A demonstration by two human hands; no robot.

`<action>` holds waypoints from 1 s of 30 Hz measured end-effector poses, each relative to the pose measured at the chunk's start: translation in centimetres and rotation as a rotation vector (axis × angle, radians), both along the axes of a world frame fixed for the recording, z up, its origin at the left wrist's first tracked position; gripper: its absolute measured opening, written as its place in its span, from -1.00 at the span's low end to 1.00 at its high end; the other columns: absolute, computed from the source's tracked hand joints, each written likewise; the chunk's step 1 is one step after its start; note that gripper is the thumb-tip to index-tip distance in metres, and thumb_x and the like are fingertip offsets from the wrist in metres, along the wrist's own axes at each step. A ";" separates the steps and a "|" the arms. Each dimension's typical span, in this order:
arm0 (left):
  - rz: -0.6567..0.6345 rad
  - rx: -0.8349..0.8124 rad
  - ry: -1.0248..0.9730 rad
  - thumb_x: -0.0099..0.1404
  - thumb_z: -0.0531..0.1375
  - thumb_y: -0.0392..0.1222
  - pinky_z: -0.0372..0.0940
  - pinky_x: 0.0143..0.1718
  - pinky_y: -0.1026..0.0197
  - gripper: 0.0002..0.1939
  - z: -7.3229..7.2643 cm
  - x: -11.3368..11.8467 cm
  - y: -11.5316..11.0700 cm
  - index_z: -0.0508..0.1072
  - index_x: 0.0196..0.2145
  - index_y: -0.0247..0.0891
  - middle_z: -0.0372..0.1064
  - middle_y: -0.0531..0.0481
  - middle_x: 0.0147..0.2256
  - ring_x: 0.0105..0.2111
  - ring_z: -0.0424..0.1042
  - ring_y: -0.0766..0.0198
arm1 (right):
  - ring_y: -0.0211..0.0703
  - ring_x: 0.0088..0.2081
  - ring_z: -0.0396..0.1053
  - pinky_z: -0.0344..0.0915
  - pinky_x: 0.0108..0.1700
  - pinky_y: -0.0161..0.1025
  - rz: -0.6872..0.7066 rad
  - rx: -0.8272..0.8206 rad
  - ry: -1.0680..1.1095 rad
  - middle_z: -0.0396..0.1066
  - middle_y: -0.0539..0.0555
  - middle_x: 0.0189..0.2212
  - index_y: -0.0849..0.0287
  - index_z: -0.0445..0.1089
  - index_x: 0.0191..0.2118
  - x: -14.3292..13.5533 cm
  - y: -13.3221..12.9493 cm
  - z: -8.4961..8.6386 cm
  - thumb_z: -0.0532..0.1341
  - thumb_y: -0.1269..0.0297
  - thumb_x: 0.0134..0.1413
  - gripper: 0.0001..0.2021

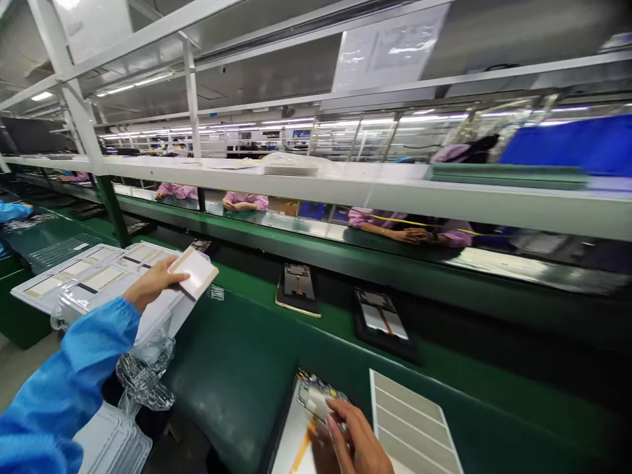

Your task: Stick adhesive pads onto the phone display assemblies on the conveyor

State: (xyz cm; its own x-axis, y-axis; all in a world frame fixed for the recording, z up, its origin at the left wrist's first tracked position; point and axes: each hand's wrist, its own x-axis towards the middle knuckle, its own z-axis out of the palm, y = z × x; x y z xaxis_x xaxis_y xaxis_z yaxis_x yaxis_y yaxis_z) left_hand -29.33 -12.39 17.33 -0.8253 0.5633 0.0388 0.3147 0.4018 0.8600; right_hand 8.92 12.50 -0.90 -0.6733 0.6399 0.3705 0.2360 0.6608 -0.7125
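Note:
My left hand (155,283) is closed on a flat white battery (194,271) with tan edging, lifted over the right end of a white tray (111,276). Similar flat pieces lie in the tray's compartments. At the bottom centre lies an opened tablet (291,438), its circuit board at the top and an orange ribbon cable running down it. My right hand (358,438) is above the tablet, finger and thumb pinched at a small pale grey piece (318,401) over the board; blur hides its outline. Just right of that hand lies a sheet of grey strips (412,421).
On the line behind the bench sit two more opened tablets (299,289) (380,316). Crumpled clear plastic (145,372) hangs beneath the tray, above stacked white trays (113,441). A white shelf (345,181) crosses ahead. Co-workers' hands (412,235) show beyond it.

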 end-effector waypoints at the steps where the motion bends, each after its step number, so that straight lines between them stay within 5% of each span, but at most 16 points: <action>1: -0.147 0.029 -0.079 0.11 0.32 0.05 0.31 -0.46 0.32 -0.45 -0.7 3.0 0.3 0.37 -0.01 -0.28 0.47 -0.03 -0.22 -0.33 0.45 0.26 | 0.06 -0.05 0.51 0.51 -0.07 -0.09 0.036 -0.065 0.030 0.50 0.17 -0.03 0.01 0.47 -0.06 0.8 -1.3 1.7 0.08 -0.06 0.26 -0.64; 5: -0.744 -0.143 -0.375 0.04 0.39 -0.04 0.24 -0.46 0.32 -0.63 -4.0 14.4 3.1 0.48 -0.25 -0.29 0.48 0.03 -0.35 -0.36 0.43 0.25 | -0.03 -0.05 0.48 0.44 -0.03 -0.14 0.230 -0.461 0.091 0.50 0.14 -0.10 0.06 0.42 -0.01 2.9 -5.3 6.8 0.14 -0.03 0.27 -0.66; 7: -0.861 -0.176 -0.455 -0.06 0.46 -0.14 0.24 -0.41 0.32 -0.61 -5.9 18.8 4.7 0.49 -0.29 -0.30 0.48 0.05 -0.38 -0.37 0.43 0.26 | -0.13 -0.27 0.49 0.45 -0.20 -0.21 0.305 -0.669 0.077 0.51 0.07 -0.28 0.12 0.43 -0.13 3.7 -6.1 7.3 0.25 -0.05 0.17 -0.66; 11: -0.559 0.235 -0.811 0.02 0.45 -0.05 0.34 -0.28 0.22 -0.48 -9.9 25.7 6.5 0.49 -0.09 -0.27 0.54 -0.05 -0.27 -0.30 0.49 0.19 | -0.31 -0.56 0.31 0.34 -0.45 -0.34 0.147 -1.002 0.252 0.35 -0.09 -0.59 0.17 0.34 -0.36 5.6 -7.2 4.9 0.39 -0.10 -0.05 -0.57; 14: -0.403 0.549 -1.049 0.13 0.39 0.01 0.39 -0.10 0.10 -0.45 -12.7 30.7 6.8 0.46 0.02 -0.28 0.52 -0.21 -0.05 -0.11 0.51 0.05 | -0.27 -0.46 0.42 0.42 -0.34 -0.29 0.032 -1.103 0.439 0.42 -0.05 -0.49 0.17 0.32 -0.29 6.8 -8.4 2.8 0.44 -0.08 -0.10 -0.54; 16: -0.289 0.631 -1.089 0.14 0.40 -0.05 0.38 -0.01 0.08 -0.43 -14.1 33.3 7.0 0.44 0.07 -0.29 0.50 -0.23 0.00 -0.03 0.50 0.01 | -0.21 -0.44 0.45 0.46 -0.31 -0.22 0.082 -1.092 0.395 0.44 -0.02 -0.45 0.17 0.32 -0.23 7.7 -9.0 2.0 0.40 -0.10 -0.03 -0.54; 18: -0.162 0.625 -1.086 0.16 0.40 -0.13 0.40 0.00 0.05 -0.43 -14.7 34.7 7.2 0.42 0.10 -0.29 0.52 -0.22 -0.01 -0.03 0.51 0.01 | -0.17 -0.45 0.45 0.46 -0.33 -0.18 0.080 -0.905 0.261 0.44 0.01 -0.46 0.16 0.33 -0.25 9.0 -9.1 1.7 0.31 -0.09 0.10 -0.61; 21: -0.125 0.580 -1.108 0.20 0.36 -0.20 0.43 0.01 -0.05 -0.43 -14.6 34.9 7.6 0.38 0.15 -0.31 0.51 -0.24 0.00 -0.04 0.53 -0.03 | -0.09 -0.29 0.45 0.44 -0.22 -0.12 -0.046 -0.265 0.107 0.47 0.12 -0.32 0.16 0.38 -0.17 11.4 -8.2 2.0 0.21 0.12 0.29 -0.79; 24: -0.149 0.542 -1.141 0.23 0.33 -0.22 0.45 0.00 -0.09 -0.43 -14.0 34.6 7.9 0.35 0.17 -0.31 0.51 -0.26 0.01 -0.03 0.53 -0.05 | -0.03 -0.12 0.39 0.40 -0.13 -0.11 0.061 0.306 -0.032 0.44 0.21 -0.14 0.17 0.38 -0.01 12.9 -7.2 2.6 0.09 0.38 0.35 -0.81; 30: -0.175 0.523 -1.164 0.25 0.31 -0.23 0.44 0.02 -0.12 -0.41 -14.0 34.9 8.3 0.32 0.21 -0.27 0.46 -0.25 0.08 0.03 0.49 -0.06 | -0.05 -0.24 0.34 0.35 -0.25 -0.17 0.161 0.703 -0.218 0.43 0.20 -0.30 0.30 0.40 -0.17 12.6 -6.8 3.4 0.02 0.54 0.34 -0.79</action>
